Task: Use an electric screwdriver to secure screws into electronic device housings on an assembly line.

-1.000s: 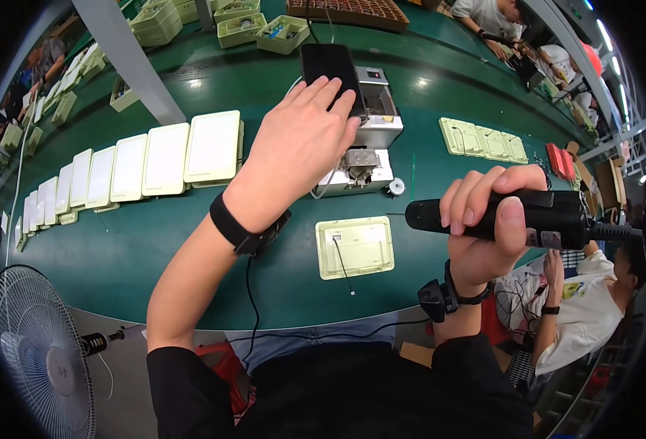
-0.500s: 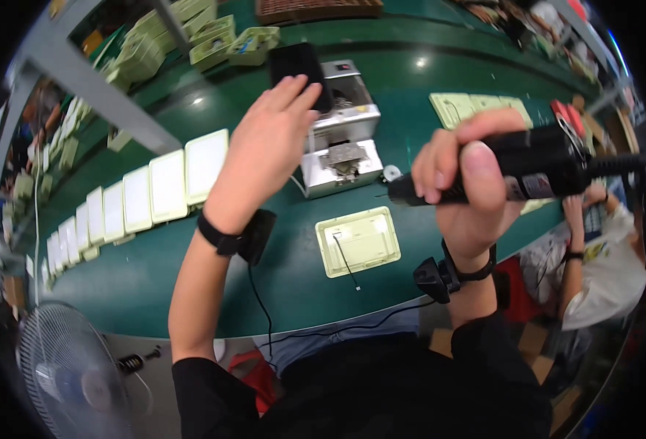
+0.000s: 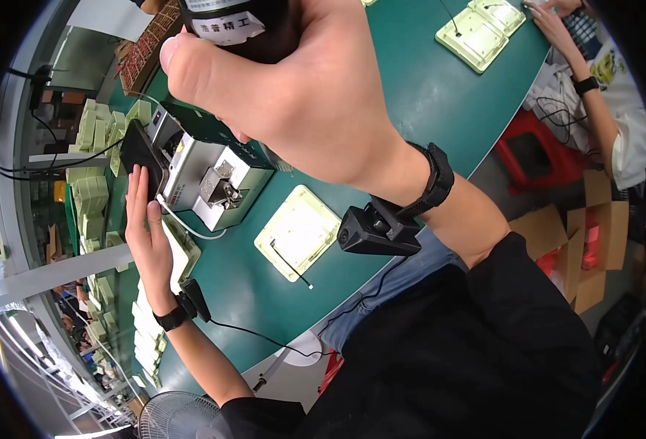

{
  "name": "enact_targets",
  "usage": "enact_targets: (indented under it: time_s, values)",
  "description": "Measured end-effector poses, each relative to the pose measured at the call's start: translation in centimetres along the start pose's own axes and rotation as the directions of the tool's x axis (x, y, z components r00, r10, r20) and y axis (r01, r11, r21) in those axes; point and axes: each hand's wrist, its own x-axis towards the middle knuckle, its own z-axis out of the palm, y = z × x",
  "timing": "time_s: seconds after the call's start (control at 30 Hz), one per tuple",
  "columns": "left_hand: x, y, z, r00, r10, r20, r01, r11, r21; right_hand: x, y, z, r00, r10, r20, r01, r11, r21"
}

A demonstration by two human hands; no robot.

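The right hand [image 3: 315,102] is clamped around a black handheld tool [image 3: 275,29], raised above the desk [image 3: 425,102] and close to the camera. Its thumb lies along the near side of the body, probably to steady the weight; the tool's working end is out of sight, so where it points cannot be told. The strap-mounted wrist camera [image 3: 378,233] hangs on the underside of that wrist, which probably leaves the palm free to grip.

The left hand [image 3: 149,238] is not closed on anything: its fingers are straight and near together, tips at the lower end of a dark phone [image 3: 142,159], touching it or just beside it. A flat hand suits a light contact better than a hold. The phone stands tilted beside the silver machine [image 3: 198,164], apparently leaning on it for support.

Nearer the body, a pale green shell [image 3: 297,227] lies on the desk, its hollow side up, which leaves the inside within reach; a black lead [image 3: 286,260] runs out over its edge, its white plug free. Farther right, more pale green shells [image 3: 476,40] lie near a co-worker's hand [image 3: 553,22].
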Motion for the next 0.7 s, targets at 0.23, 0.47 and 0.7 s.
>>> enact_targets:
  time_s: [0.23,0.47,0.7]
  values:
    - [-0.6,0.4,0.5,0.998,-0.046,-0.035,0.045,0.999,-0.028,0.0,-1.1,-1.3,0.995,0.101,0.007,-0.102,0.994,0.027]
    - [-0.8,0.0,0.6,0.997,-0.055,-0.06,0.054,0.998,-0.023,0.0,-1.8,-0.6,0.976,0.19,0.102,-0.196,0.98,0.046]
    - [-3.2,2.2,1.9,0.911,-0.078,-0.405,-0.004,0.98,-0.197,-0.3,-3.0,0.4,0.906,0.239,0.349,-0.298,0.946,0.126]
